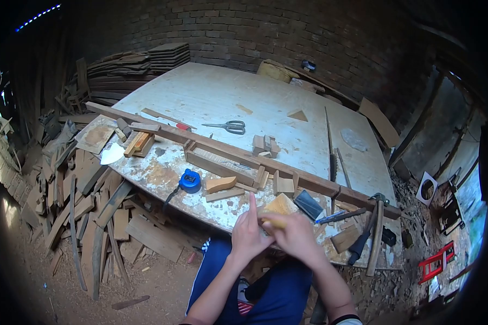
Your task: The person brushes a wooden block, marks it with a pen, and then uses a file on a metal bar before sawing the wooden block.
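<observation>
A small yellowish piece (273,219) is held in the curled right hand (296,236), close against the left hand (248,235), whose index finger is raised; whether anything is gripped there cannot be told. A blue tape measure (190,181) is placed beyond the left hand, leftward.

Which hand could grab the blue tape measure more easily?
Probably the left hand: it's nearer the blue tape measure, while the right hand sits farther away and seems to hold a wooden piece.
</observation>
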Action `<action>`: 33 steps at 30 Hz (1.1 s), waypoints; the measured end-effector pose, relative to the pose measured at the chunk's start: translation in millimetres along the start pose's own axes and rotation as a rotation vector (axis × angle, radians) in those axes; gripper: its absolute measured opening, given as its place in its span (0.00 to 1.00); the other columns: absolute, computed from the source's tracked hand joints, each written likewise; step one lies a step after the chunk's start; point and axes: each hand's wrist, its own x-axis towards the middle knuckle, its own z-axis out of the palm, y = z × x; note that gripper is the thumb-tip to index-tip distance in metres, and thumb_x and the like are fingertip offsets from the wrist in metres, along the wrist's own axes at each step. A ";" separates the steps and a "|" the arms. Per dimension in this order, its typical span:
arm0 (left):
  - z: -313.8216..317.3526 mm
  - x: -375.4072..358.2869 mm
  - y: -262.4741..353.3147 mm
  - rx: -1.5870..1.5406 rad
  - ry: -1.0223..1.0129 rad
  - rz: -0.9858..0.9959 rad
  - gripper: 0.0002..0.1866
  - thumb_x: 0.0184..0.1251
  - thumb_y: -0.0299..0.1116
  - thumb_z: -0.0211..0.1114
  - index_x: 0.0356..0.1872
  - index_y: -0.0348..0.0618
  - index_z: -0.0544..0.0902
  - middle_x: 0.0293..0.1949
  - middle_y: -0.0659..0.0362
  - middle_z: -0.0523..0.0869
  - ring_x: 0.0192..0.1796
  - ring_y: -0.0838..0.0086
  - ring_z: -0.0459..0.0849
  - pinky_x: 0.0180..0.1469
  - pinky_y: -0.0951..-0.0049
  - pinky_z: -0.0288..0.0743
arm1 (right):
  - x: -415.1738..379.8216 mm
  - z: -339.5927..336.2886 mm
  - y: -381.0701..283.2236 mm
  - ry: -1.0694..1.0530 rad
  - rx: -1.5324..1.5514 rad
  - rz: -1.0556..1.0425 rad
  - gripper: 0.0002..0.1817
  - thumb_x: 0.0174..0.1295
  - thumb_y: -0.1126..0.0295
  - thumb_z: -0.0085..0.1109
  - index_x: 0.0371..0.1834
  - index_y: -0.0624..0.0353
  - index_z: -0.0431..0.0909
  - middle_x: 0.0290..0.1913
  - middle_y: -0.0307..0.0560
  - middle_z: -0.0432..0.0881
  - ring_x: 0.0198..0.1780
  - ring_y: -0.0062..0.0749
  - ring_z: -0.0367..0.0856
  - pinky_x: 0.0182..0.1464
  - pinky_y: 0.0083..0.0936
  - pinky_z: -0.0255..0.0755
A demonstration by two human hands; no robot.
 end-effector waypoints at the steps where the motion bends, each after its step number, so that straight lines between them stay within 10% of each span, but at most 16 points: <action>1: -1.4 -0.3 1.7 0.005 -0.006 0.000 0.75 0.51 0.39 0.91 0.92 0.26 0.46 0.56 0.45 0.93 0.56 0.48 0.92 0.62 0.54 0.86 | 3.4 -8.0 5.5 -0.058 0.052 0.090 0.18 0.62 0.76 0.68 0.54 0.48 0.95 0.30 0.58 0.90 0.33 0.60 0.91 0.41 0.49 0.86; 2: -1.6 -0.1 3.6 0.008 -0.007 -0.001 0.75 0.51 0.39 0.91 0.92 0.25 0.46 0.56 0.45 0.93 0.56 0.48 0.92 0.62 0.54 0.86 | 12.9 -10.8 19.9 -0.045 -0.025 0.235 0.19 0.64 0.75 0.69 0.57 0.47 0.94 0.38 0.57 0.93 0.39 0.61 0.93 0.45 0.50 0.87; 6: 2.6 -2.3 -1.6 0.056 -0.031 -0.047 0.76 0.50 0.42 0.92 0.92 0.24 0.46 0.56 0.47 0.93 0.57 0.49 0.92 0.63 0.54 0.86 | -8.8 12.7 -7.6 0.166 -0.041 -0.250 0.12 0.72 0.67 0.70 0.55 0.50 0.96 0.33 0.60 0.91 0.35 0.56 0.93 0.39 0.45 0.85; 10: -2.3 0.7 5.8 0.022 -0.012 -0.016 0.77 0.51 0.45 0.92 0.92 0.24 0.46 0.61 0.46 0.93 0.59 0.49 0.92 0.65 0.54 0.85 | -0.1 -3.4 21.6 0.043 -0.042 0.178 0.16 0.64 0.76 0.68 0.53 0.50 0.95 0.39 0.56 0.94 0.37 0.56 0.94 0.42 0.45 0.86; 14: -0.2 0.4 2.7 0.029 -0.012 -0.021 0.80 0.49 0.44 0.94 0.93 0.28 0.42 0.59 0.46 0.94 0.59 0.48 0.94 0.64 0.55 0.87 | -20.5 11.9 -8.1 0.219 -0.077 -0.256 0.12 0.75 0.65 0.69 0.56 0.53 0.95 0.32 0.56 0.92 0.31 0.55 0.91 0.39 0.45 0.84; 19: 0.0 0.6 4.1 0.047 -0.002 0.006 0.80 0.49 0.44 0.94 0.93 0.29 0.42 0.58 0.46 0.94 0.59 0.48 0.94 0.64 0.55 0.87 | -16.0 -4.0 24.0 0.109 -0.140 0.061 0.17 0.66 0.74 0.70 0.58 0.51 0.94 0.40 0.53 0.95 0.42 0.51 0.95 0.48 0.43 0.83; 22: 2.8 -2.4 -2.9 0.016 -0.014 -0.021 0.77 0.51 0.48 0.93 0.92 0.25 0.46 0.61 0.45 0.93 0.57 0.49 0.92 0.64 0.55 0.85 | -36.3 17.5 1.4 0.169 0.029 -0.213 0.16 0.68 0.71 0.72 0.58 0.52 0.95 0.37 0.56 0.94 0.43 0.53 0.94 0.54 0.45 0.81; 25: -0.9 -0.8 3.2 0.027 -0.027 -0.007 0.74 0.54 0.48 0.92 0.92 0.25 0.50 0.57 0.46 0.92 0.56 0.49 0.91 0.62 0.56 0.85 | -26.2 -10.9 19.4 -0.011 0.014 0.212 0.23 0.63 0.78 0.69 0.63 0.52 0.93 0.53 0.56 0.96 0.57 0.47 0.95 0.58 0.43 0.81; 29: -4.9 -0.3 -0.6 0.070 -0.044 0.063 0.64 0.60 0.49 0.89 0.91 0.30 0.60 0.55 0.46 0.90 0.57 0.49 0.89 0.60 0.56 0.85 | -41.2 12.0 10.6 0.180 0.008 -0.141 0.18 0.68 0.74 0.71 0.61 0.52 0.94 0.55 0.54 0.96 0.54 0.48 0.96 0.57 0.40 0.82; 33: -12.2 3.2 8.8 0.022 -0.068 0.046 0.49 0.66 0.48 0.86 0.85 0.41 0.76 0.58 0.45 0.88 0.59 0.48 0.89 0.61 0.53 0.85 | -35.4 0.2 29.8 0.204 0.046 0.102 0.17 0.73 0.73 0.71 0.63 0.51 0.93 0.62 0.50 0.96 0.60 0.42 0.96 0.57 0.39 0.82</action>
